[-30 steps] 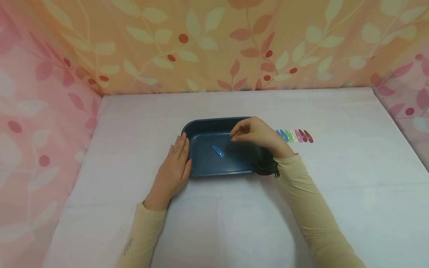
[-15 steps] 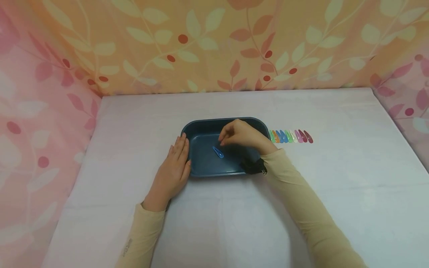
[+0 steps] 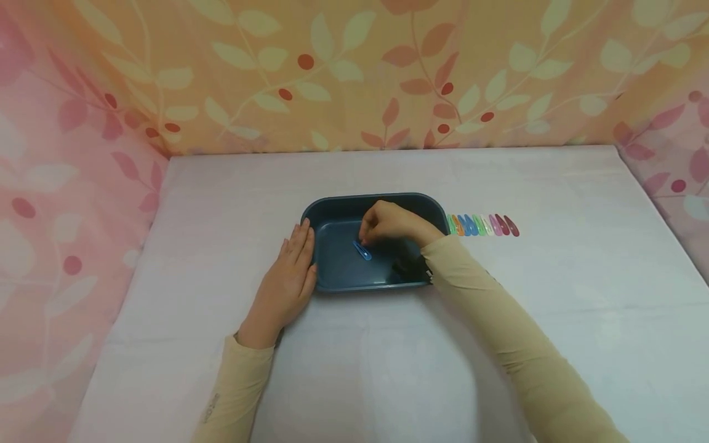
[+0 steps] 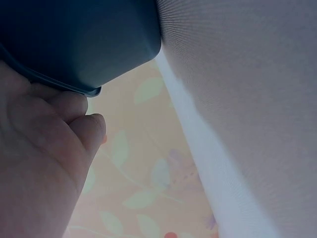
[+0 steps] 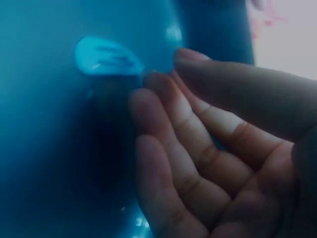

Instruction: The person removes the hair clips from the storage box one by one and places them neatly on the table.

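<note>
A blue snap hair clip (image 3: 362, 250) lies on the floor of a dark blue tray (image 3: 338, 271). My right hand (image 3: 390, 223) reaches down into the tray with bent fingers. In the right wrist view the hair clip's (image 5: 106, 57) narrow end is right at the fingertips (image 5: 157, 82), and the thumb stands apart from them. My left hand (image 3: 285, 280) lies along the tray's left end with its fingers extended. The left wrist view has its fingers (image 4: 74, 106) against the underside of the tray's rim (image 4: 64, 85).
Just right of the tray, a row of several hair clips (image 3: 483, 225) in green, orange, blue, white, pink and dark red lies on the white tabletop (image 3: 332, 369). A flowered curtain (image 3: 354, 80) hangs behind the table's far edge.
My right hand has moved left and down into the tray, toward the blue hair clip. More of the clip row is uncovered. The left hand and the tray stay put.
</note>
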Demonstrator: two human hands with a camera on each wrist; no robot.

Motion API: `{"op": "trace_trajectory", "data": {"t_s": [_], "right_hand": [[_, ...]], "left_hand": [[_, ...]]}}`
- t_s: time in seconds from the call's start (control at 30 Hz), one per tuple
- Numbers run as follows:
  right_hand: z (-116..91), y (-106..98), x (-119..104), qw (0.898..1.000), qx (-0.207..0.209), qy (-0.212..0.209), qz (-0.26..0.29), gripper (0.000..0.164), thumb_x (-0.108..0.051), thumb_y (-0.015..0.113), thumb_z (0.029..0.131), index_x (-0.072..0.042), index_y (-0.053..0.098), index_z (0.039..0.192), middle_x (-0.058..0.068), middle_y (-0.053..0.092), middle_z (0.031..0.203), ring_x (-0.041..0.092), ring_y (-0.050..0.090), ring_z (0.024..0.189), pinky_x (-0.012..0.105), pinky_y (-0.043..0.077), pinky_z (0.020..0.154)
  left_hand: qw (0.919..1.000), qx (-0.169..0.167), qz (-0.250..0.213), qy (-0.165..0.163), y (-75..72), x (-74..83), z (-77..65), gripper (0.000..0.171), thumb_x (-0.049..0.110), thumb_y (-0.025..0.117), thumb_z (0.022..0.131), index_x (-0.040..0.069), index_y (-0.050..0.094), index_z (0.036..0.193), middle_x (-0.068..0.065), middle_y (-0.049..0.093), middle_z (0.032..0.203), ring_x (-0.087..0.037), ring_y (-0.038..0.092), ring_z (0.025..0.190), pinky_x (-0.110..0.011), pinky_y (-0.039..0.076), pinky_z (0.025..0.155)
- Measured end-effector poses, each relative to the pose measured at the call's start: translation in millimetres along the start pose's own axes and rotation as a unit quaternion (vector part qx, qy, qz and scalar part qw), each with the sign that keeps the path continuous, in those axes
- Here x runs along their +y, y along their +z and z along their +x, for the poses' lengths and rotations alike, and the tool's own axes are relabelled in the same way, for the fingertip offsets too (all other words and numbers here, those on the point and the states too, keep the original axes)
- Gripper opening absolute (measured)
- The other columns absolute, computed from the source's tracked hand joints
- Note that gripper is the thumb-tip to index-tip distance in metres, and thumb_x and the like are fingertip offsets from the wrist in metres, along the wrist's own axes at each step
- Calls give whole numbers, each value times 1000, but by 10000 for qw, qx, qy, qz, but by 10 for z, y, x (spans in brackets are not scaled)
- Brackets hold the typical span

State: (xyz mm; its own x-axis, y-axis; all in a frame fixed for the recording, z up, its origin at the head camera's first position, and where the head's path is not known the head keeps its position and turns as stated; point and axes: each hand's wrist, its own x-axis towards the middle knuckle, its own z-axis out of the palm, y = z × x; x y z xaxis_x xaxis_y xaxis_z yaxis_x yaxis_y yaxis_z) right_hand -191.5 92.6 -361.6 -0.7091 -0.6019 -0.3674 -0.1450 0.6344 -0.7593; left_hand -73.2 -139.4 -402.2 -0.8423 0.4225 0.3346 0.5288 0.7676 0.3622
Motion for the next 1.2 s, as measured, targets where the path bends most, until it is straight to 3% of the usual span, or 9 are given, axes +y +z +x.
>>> {"op": "trace_trajectory", "data": {"t_s": [0.37,0.73,1.2], "right_hand": [[95,60,66,9979,-41,366,-527,8,-6,75,75,-3,71,81,0,64,68,11,55,61,24,47,58],[124,103,60,9942,73,214,-1048,12,-9,80,71,-7,70,75,-2,64,65,10,56,62,23,45,58],[109,105,56,9952,-34,332,-915,9,-6,77,72,-5,69,76,0,65,67,11,59,62,24,49,59]], "left_hand": [[10000,-1,1,-3,3,10,17,56,11,45,95,-12,26,143,-20,17,154,-34,20,140,-49,22,110],[10000,16,8,-7,8,2,7,56,11,45,94,-12,26,142,-21,18,153,-35,21,140,-50,23,110],[10000,39,19,10,15,-1,2,56,11,45,94,-13,27,142,-21,18,153,-36,20,140,-51,23,109]]}}
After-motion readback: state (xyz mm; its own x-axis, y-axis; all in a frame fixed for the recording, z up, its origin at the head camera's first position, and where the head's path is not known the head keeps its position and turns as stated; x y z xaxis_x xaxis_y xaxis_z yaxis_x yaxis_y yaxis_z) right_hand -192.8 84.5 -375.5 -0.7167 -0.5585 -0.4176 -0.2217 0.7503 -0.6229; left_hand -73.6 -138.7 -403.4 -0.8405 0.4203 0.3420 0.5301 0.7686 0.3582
